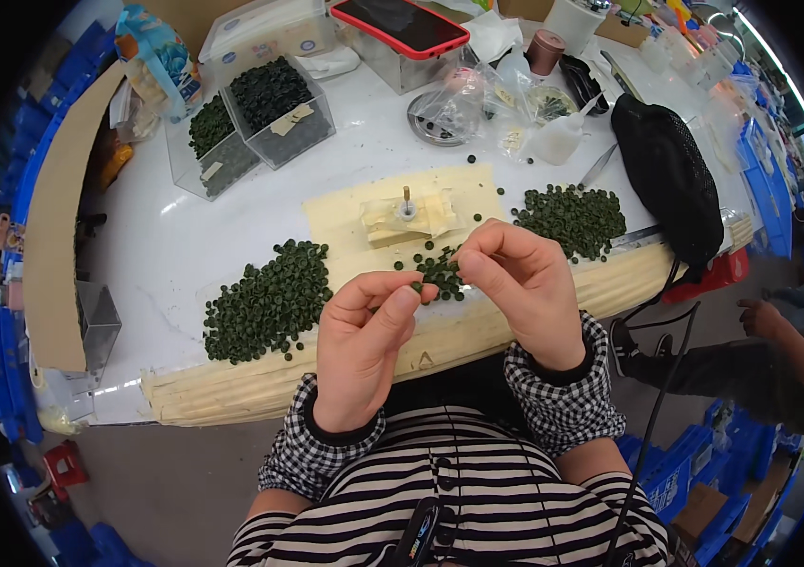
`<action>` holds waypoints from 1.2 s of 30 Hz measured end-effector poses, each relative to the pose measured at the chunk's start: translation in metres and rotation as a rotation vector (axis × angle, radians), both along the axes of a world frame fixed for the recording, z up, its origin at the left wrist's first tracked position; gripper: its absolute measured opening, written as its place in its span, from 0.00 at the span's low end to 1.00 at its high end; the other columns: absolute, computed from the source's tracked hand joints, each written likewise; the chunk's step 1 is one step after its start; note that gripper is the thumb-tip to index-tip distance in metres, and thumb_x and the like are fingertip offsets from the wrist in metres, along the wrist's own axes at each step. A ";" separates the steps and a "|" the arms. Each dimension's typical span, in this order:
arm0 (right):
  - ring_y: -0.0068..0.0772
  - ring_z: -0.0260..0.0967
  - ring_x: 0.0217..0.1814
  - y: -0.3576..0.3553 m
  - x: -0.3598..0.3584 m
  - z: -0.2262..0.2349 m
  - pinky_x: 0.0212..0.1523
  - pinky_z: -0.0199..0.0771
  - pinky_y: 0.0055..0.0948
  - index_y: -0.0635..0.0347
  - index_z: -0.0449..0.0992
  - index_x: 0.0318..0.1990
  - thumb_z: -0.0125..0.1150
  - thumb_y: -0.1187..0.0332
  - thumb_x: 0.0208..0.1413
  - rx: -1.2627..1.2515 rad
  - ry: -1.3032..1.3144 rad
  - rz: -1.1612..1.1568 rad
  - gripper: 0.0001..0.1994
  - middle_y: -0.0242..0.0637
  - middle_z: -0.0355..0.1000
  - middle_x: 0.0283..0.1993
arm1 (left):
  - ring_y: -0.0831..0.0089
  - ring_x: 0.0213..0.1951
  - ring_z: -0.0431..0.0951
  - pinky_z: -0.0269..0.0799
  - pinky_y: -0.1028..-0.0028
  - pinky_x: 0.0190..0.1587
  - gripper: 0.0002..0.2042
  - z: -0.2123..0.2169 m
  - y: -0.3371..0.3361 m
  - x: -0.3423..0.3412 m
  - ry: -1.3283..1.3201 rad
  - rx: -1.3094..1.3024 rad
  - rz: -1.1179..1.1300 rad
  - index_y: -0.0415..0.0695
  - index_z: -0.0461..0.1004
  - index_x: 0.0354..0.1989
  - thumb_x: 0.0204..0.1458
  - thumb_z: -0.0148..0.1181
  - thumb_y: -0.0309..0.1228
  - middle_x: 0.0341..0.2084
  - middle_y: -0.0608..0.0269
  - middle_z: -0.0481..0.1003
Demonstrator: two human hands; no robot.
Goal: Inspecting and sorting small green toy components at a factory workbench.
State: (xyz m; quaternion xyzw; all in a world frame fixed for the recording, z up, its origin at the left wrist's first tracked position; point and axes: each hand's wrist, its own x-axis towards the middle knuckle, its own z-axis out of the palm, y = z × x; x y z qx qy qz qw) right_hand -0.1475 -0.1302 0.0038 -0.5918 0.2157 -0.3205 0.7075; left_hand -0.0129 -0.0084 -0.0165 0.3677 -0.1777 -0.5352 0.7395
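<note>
My left hand [364,340] is raised in front of my chest and pinches a small dark green ring between thumb and forefinger. My right hand [525,279] is close beside it, fingers curled, pinching another small green piece near a little cluster of green rings [440,274]. Beyond the hands a small post fixture [408,210] stands on a yellow taped pad [345,227]. A heap of green rings [265,302] lies to my left and a second heap [574,219] to my right.
Two clear boxes of green rings [251,118] stand at the back left. A phone with a red case [400,25] lies on a metal box. Plastic bags, a squeeze bottle [561,137], tweezers and a black mesh bag [671,180] sit at right. Another person's hand [763,317] is at far right.
</note>
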 end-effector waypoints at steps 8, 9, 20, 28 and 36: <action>0.17 0.69 0.37 0.010 0.010 -0.005 0.40 0.70 0.19 0.67 0.76 0.37 0.58 0.74 0.59 0.019 -0.043 0.039 0.04 0.32 0.74 0.35 | 0.89 0.22 0.61 0.56 0.87 0.24 0.08 0.000 -0.002 -0.002 0.026 -0.014 0.034 0.39 0.76 0.44 0.57 0.59 0.23 0.35 0.57 0.80; 0.18 0.70 0.36 0.012 0.012 -0.006 0.39 0.70 0.19 0.67 0.76 0.36 0.59 0.74 0.59 -0.013 -0.042 0.012 0.04 0.32 0.74 0.34 | 0.89 0.22 0.61 0.56 0.87 0.24 0.08 -0.001 -0.001 -0.002 0.025 -0.019 0.036 0.38 0.76 0.44 0.57 0.59 0.23 0.35 0.58 0.80; 0.27 0.67 0.36 0.023 0.017 -0.002 0.39 0.66 0.23 0.65 0.77 0.32 0.63 0.77 0.53 -0.628 0.136 -0.239 0.02 0.34 0.74 0.31 | 0.87 0.21 0.58 0.54 0.83 0.26 0.06 0.002 -0.001 -0.004 -0.103 0.048 0.102 0.39 0.76 0.42 0.58 0.59 0.25 0.23 0.74 0.71; 0.32 0.68 0.33 0.027 0.020 -0.006 0.34 0.67 0.25 0.62 0.81 0.33 0.66 0.78 0.47 -0.713 0.064 -0.322 0.05 0.34 0.74 0.30 | 0.88 0.21 0.59 0.55 0.86 0.24 0.07 -0.002 0.000 -0.002 -0.028 -0.011 0.100 0.38 0.77 0.41 0.56 0.61 0.24 0.32 0.61 0.80; 0.31 0.68 0.33 0.025 0.016 -0.009 0.34 0.67 0.24 0.62 0.82 0.38 0.67 0.79 0.46 -0.747 0.025 -0.284 0.10 0.35 0.74 0.31 | 0.88 0.21 0.58 0.55 0.85 0.25 0.07 0.002 0.000 0.001 0.051 0.015 0.056 0.39 0.76 0.42 0.58 0.59 0.26 0.32 0.63 0.79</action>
